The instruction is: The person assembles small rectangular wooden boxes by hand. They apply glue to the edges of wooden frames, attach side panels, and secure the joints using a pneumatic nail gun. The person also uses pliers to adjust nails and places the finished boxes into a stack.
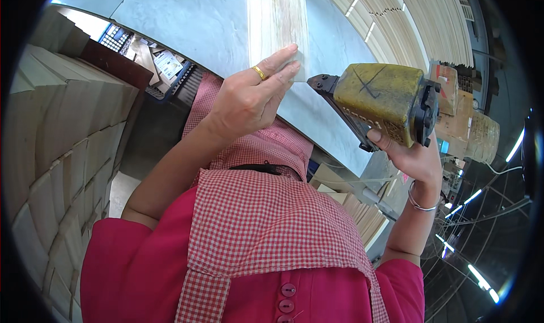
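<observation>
My right hand (416, 161) is wrapped round a pneumatic nail gun (377, 93) with a worn yellow body and black metal parts. The gun's nose points left, close to the near right corner of a pale wooden board (277, 22). That board lies lengthwise on the blue-grey table (181, 17), running off the top of the view. My left hand (249, 96) grips the board's near end, index and middle fingers laid over its top. Its thumb and remaining fingers are mostly hidden, and a gold ring shows on one finger.
Long rows of thin wooden slats (419, 17) stand at the far right. Stacked wood blocks (62, 170) rise on the left. Below the table's left edge sits a blue crate (175, 76) with wood scraps. Cardboard boxes (456, 107) are right of the gun, and more boards (362, 218) lie below.
</observation>
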Demonstrator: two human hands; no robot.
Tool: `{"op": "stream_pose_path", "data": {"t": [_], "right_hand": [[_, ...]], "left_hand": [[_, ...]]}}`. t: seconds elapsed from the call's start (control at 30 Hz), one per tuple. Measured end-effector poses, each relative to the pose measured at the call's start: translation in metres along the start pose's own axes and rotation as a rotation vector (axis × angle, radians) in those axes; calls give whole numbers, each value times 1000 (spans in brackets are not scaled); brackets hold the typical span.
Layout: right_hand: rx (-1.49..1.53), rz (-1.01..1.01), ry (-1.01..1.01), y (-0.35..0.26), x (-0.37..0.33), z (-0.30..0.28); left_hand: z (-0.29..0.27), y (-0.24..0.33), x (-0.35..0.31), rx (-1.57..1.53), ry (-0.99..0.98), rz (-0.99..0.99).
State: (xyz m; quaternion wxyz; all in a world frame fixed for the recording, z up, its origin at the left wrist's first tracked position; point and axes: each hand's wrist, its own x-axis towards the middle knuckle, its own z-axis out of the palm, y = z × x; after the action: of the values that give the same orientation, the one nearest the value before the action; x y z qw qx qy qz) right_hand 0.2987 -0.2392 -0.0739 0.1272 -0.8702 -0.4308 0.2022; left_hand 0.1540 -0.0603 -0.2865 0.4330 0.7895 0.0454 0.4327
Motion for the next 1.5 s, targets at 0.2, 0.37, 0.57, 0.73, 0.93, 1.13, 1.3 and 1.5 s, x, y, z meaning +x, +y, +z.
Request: {"op": "stream_pose_path", "data": {"t": [0.2,0.37,0.57,0.73,0.93,1.13,1.3,1.5], "right_hand": [[100,88,-8,-4,3,0],[110,142,-15,-6,2,2],[121,162,-45,-8,2,1],[138,194,-56,-11,4,0],[172,192,-55,-13,4,2],[118,191,-36,-18,3,2],[164,153,-14,-16,2,4],[143,61,-9,-26,0,6]], "left_hand": [[-1,1,1,34,-8,0],[-1,1,3,16,13,17],[1,-1,5,57,65,74],[-1,2,3,26,18,12],[-3,1,2,21,-3,18],[-20,-10,6,-36,-103,18],[-25,-19,3,-132,-209,-87],[-22,-17,2,-148,-175,-85]]}}
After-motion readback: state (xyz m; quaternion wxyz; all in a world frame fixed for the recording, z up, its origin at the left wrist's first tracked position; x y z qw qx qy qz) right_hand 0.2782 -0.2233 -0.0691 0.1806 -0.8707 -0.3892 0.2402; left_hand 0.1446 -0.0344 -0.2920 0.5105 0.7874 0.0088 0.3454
